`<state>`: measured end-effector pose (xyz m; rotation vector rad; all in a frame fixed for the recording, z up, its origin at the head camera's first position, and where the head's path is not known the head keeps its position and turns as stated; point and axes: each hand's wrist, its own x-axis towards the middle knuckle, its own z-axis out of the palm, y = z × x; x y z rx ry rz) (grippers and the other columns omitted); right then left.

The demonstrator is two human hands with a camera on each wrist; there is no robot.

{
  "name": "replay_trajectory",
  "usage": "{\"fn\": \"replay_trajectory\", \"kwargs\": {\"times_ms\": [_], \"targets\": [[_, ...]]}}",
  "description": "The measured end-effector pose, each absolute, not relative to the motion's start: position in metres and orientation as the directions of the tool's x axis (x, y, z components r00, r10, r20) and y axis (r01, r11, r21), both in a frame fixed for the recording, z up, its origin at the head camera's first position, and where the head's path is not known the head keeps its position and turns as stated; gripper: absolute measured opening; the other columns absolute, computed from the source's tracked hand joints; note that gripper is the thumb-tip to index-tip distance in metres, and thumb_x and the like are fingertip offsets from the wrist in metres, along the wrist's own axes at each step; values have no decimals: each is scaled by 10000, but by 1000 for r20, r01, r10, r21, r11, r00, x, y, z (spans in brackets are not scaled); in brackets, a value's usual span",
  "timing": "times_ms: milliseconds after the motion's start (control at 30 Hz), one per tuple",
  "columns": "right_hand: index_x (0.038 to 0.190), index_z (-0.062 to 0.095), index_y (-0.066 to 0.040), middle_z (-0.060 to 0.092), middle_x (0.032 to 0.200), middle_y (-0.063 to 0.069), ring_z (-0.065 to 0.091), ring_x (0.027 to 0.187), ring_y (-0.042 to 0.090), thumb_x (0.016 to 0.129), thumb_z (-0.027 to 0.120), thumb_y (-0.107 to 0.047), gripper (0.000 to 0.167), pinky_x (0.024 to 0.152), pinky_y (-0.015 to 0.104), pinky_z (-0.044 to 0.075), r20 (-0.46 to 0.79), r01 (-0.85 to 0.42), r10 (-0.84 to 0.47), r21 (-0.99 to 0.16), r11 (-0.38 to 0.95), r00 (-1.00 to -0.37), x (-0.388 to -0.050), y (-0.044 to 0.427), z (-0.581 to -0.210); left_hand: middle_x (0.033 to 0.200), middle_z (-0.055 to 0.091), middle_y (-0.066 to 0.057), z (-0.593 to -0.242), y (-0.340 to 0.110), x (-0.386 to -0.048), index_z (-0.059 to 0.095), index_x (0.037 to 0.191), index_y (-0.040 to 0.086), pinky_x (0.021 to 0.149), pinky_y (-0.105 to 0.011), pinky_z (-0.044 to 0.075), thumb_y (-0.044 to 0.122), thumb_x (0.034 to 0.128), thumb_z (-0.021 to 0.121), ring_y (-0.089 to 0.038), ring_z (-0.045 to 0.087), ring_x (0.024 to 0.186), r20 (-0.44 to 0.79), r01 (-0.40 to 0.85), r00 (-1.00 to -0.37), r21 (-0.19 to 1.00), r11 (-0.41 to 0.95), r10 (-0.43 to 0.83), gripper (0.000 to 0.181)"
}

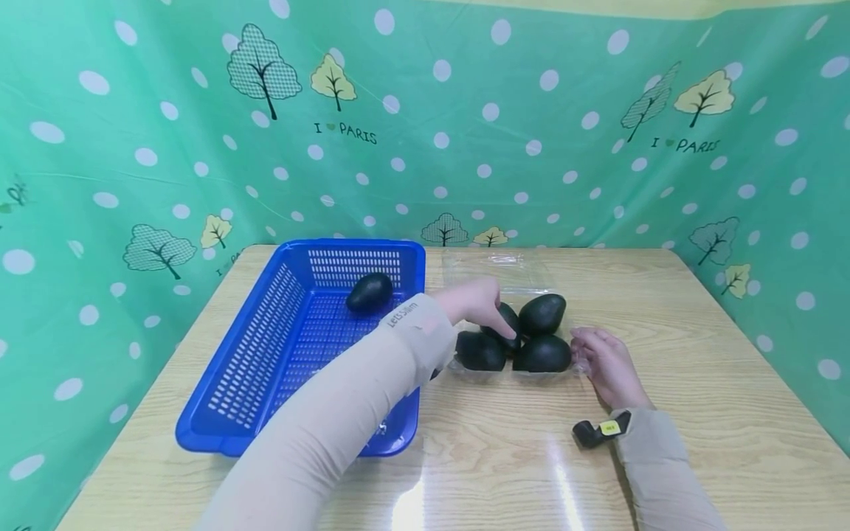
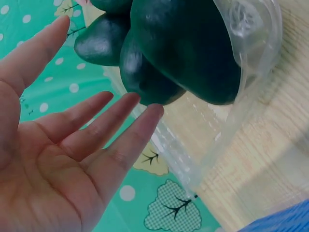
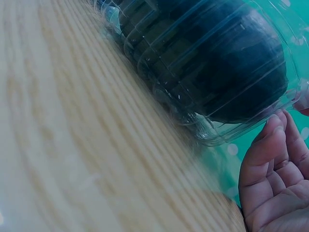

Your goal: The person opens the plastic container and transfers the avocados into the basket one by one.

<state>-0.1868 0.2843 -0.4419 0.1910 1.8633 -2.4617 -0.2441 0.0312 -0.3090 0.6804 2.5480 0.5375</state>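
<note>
Several dark green avocados [image 1: 543,354] sit close together in a clear plastic clamshell box [image 3: 212,135] on the table. My left hand [image 1: 474,301] is over the left part of the group, and in the left wrist view its straight, spread fingers reach toward the avocados [image 2: 188,48] without curling round one. At the box's right end, my right hand [image 1: 609,365] pinches the thin plastic rim between fingertips and thumb. Another avocado [image 1: 370,293] lies alone at the far end of a blue plastic basket [image 1: 232,346].
The clear lid [image 1: 498,269] lies folded back behind the avocados. My left sleeve [image 1: 352,402] crosses over the basket's right wall. A green polka-dot curtain [image 1: 425,96] hangs behind and beside the wooden table [image 1: 491,457].
</note>
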Motion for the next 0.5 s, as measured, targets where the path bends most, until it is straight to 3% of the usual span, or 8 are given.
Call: {"fn": "replay_trajectory", "kwargs": {"times_ms": [133, 233, 367, 500], "targets": [[757, 668, -165, 614, 692, -82, 527, 573, 29, 995, 577, -122, 258, 483, 145, 411, -130, 115, 35, -953, -279, -991, -187, 284, -442, 782, 506, 24, -311, 34, -242, 594, 923, 90, 616, -246, 400, 425, 800, 811, -134, 485, 719, -331, 370, -778, 445, 815, 534, 417], [762, 671, -163, 612, 693, -82, 527, 575, 30, 996, 575, -122, 256, 484, 148, 415, -127, 112, 37, -954, -280, -991, -187, 285, -443, 806, 535, 15, -312, 34, -240, 579, 920, 101, 625, -247, 411, 420, 800, 812, -147, 500, 743, -335, 364, -780, 444, 819, 528, 413], [783, 679, -160, 614, 694, -81, 535, 579, 32, 995, 580, -126, 237, 483, 149, 417, -124, 109, 38, -954, -279, -992, -188, 285, -443, 1011, 622, -31, -312, 34, -237, 591, 1124, 71, 724, -271, 497, 399, 804, 813, -180, 565, 876, -336, 355, -787, 439, 825, 517, 508], [786, 677, -163, 615, 694, -81, 537, 580, 32, 994, 584, -132, 230, 480, 148, 413, -126, 110, 40, -955, -274, -991, -188, 285, -444, 1222, 619, -69, -312, 34, -234, 532, 1317, 57, 887, -336, 537, 393, 807, 810, -206, 583, 1019, -347, 356, -787, 420, 835, 510, 671]]}}
